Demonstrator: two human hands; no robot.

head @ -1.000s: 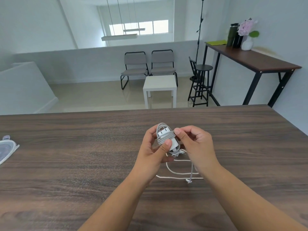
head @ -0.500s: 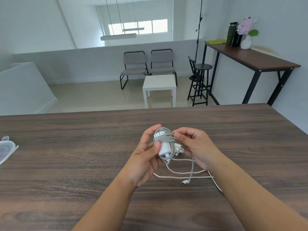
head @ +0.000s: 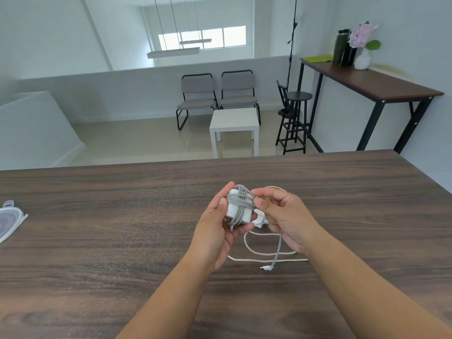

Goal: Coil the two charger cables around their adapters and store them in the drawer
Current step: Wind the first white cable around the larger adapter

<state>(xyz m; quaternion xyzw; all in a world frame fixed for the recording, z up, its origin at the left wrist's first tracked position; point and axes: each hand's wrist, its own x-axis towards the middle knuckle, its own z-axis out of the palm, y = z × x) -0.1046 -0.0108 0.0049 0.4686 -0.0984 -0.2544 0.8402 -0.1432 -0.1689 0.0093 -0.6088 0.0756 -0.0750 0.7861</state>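
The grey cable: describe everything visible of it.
The grey cable is a thin, matte cord wound in several crossing turns, lengthwise and crosswise, round a white adapter held above the wooden table. The left hand grips the wrapped adapter, and the right hand pinches the cord at the coil's right edge. A loose tail hangs down below the right hand, ending in a small connector at the table, crossing a white cable lying there.

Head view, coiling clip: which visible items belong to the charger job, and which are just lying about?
Job:
- white adapter, gripped by left hand
- grey cable wound round it, pinched by right hand
- white cable loose on the table
- second small adapter behind

Lying about:
- oval object at the left edge
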